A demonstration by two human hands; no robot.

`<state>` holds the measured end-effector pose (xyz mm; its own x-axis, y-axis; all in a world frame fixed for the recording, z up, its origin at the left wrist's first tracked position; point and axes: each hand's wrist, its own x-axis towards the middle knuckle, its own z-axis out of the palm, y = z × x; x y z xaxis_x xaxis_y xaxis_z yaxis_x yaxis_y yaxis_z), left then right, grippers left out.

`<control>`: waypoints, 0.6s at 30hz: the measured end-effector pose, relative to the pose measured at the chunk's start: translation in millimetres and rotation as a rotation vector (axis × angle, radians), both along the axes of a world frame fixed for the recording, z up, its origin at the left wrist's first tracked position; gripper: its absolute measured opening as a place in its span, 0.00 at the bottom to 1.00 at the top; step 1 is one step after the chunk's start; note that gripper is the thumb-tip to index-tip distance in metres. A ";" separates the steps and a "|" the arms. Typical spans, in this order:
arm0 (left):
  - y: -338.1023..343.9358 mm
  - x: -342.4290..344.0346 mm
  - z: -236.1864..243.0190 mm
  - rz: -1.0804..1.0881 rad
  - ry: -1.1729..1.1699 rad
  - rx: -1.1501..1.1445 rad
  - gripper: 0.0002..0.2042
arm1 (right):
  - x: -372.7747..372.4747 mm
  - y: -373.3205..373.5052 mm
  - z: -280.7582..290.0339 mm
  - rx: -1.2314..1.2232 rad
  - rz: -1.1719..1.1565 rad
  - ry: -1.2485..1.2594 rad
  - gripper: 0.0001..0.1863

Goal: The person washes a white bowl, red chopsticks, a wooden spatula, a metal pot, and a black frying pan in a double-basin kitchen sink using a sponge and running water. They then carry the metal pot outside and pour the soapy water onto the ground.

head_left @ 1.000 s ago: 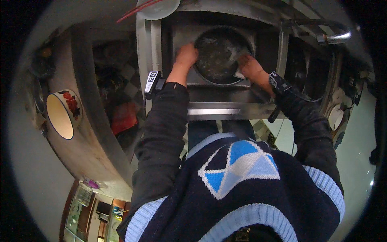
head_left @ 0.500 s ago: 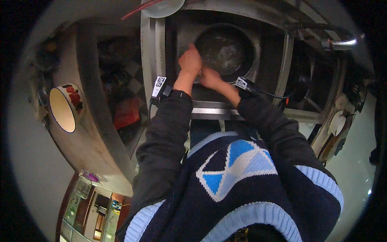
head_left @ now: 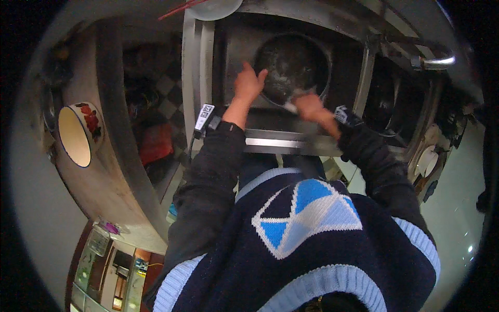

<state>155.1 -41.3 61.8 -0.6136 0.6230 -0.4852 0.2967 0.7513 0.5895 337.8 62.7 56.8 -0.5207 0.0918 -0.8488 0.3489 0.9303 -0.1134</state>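
Observation:
A round dark metal pan (head_left: 280, 57) with liquid in it sits in a steel sink (head_left: 228, 39). At the pan's left edge, my left hand (head_left: 250, 83) has its thumb and forefinger spread, the thumb near the rim. My right hand (head_left: 312, 107), blurred by motion, is closed at the pan's lower right edge over a whitish thing that I cannot make out.
A curved faucet (head_left: 434, 62) hangs over a second basin (head_left: 403, 119) holding dark cookware. A pale bowl (head_left: 210, 9) and red chopsticks (head_left: 174, 11) are at the top left. A flowered enamel container (head_left: 78, 135) stands on the left ledge (head_left: 114, 192).
My right hand swept from the pan's right side down to beside my left hand, then moved back toward the lower right. My left hand has shifted only slightly, its thumb now more spread.

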 end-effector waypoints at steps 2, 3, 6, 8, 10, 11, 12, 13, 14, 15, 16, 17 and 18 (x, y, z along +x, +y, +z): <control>-6.1 7.4 3.6 -0.015 -0.033 -0.041 0.21 | -32.2 -41.5 -9.3 -0.100 -0.386 -0.005 0.22; -6.2 5.5 3.0 0.005 -0.018 -0.054 0.18 | -49.3 -57.3 -15.9 -0.166 -0.591 0.157 0.22; -2.0 -6.3 -3.3 -0.113 0.114 -0.099 0.16 | -78.0 -79.8 -30.2 -0.208 -0.822 0.346 0.22; 2.2 -12.6 -10.0 -0.130 0.093 -0.106 0.15 | -69.7 -74.1 -29.4 -0.247 -0.815 0.453 0.24; 6.8 -16.0 -16.9 -0.136 0.101 -0.101 0.16 | -42.7 -51.3 -21.7 -0.225 -0.484 0.408 0.29; 7.3 -16.2 -19.5 -0.143 0.107 -0.105 0.16 | -25.9 -33.2 -17.0 -0.282 -0.333 0.304 0.28; 7.6 -16.2 -21.7 -0.146 0.101 -0.118 0.17 | -10.2 -11.2 -13.2 -0.211 -0.133 0.174 0.24; 7.9 -16.8 -23.5 -0.142 0.105 -0.097 0.18 | 2.5 13.3 -11.0 -0.140 0.140 0.218 0.20; 8.0 -17.7 -24.3 -0.137 0.101 -0.085 0.18 | 11.5 38.3 -10.3 -0.023 0.285 0.245 0.17; 7.7 -19.7 -25.0 -0.131 0.098 -0.075 0.19 | 17.2 61.1 -10.7 0.060 0.456 0.374 0.15; 7.5 -21.2 -24.4 -0.146 0.088 -0.076 0.19 | 21.0 79.2 -11.2 0.127 0.537 0.505 0.14; 6.3 -22.2 -23.6 -0.159 0.075 -0.082 0.20 | 23.7 90.8 -11.4 0.251 0.610 0.608 0.14; 5.7 -22.3 -21.6 -0.176 0.064 -0.085 0.20 | 25.8 95.5 -11.0 0.227 0.565 0.757 0.13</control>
<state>132.8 -35.6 40.2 -0.5301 0.6815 -0.5044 0.4625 0.7310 0.5017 363.6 158.2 45.8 -0.9394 -0.2193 -0.2635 -0.2475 0.9657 0.0787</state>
